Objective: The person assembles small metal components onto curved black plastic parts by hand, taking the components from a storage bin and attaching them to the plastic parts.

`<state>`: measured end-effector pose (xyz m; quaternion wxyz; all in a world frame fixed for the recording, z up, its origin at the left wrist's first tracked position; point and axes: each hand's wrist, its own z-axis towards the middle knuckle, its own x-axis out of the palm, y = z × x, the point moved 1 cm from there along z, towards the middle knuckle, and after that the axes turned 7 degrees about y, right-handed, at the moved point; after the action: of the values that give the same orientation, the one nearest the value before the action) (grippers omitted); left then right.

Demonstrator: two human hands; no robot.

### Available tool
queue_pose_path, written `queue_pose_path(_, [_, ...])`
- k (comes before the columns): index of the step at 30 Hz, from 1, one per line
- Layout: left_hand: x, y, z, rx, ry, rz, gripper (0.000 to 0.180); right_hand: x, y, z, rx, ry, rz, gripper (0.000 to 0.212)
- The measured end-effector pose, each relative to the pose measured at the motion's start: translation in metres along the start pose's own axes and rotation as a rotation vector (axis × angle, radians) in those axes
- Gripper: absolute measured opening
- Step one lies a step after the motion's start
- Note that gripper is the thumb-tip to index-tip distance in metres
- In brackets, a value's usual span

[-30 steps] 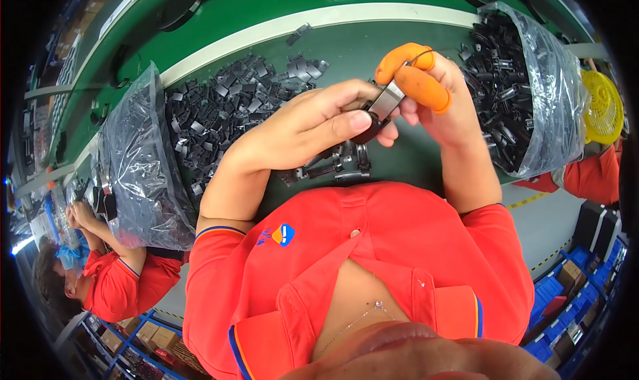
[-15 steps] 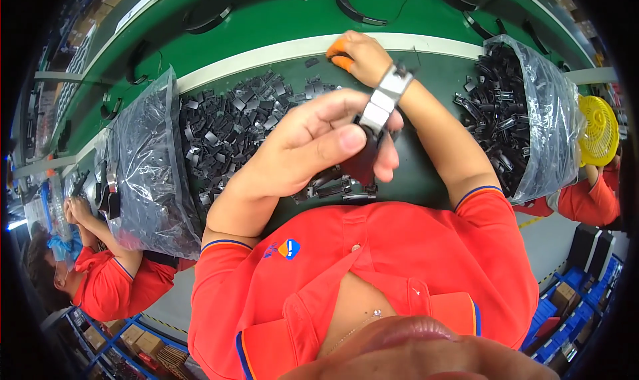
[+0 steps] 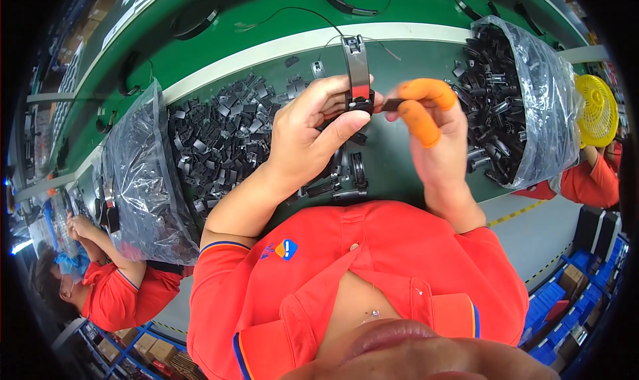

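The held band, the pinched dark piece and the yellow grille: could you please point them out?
Held band (image 3: 357, 65), head view, its grey strip.
Pinched dark piece (image 3: 392, 105), head view, its face.
Yellow grille (image 3: 598, 111), head view, its mesh.

Grn bench (image 3: 397, 170) | blk pcs (image 3: 229, 124) heaped L | clr bag (image 3: 550, 100) w/ blk parts (image 3: 498, 100) R

Grey floor (image 3: 524, 239), yellow line (image 3: 522, 211) — blue bins (image 3: 546, 295) lower right, cardboard boxes (image 3: 162, 351) lower left.
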<state>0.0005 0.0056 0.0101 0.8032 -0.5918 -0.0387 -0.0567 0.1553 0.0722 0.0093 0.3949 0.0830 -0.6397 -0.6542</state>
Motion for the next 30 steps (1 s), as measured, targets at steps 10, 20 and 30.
queue_pose_path(10, [0.001,0.005,-0.005,0.037,-0.054,0.121,0.039,0.011,-0.001,0.003,-0.180,0.079,-0.249,0.018])
queue_pose_path(20, [0.001,0.008,-0.005,0.078,0.079,0.358,0.030,0.014,0.002,0.013,0.110,0.148,0.127,0.032])
queue_pose_path(30, [0.019,0.013,-0.012,-0.071,0.043,-0.106,0.026,0.009,-0.008,0.011,-0.221,0.216,-0.510,0.026])
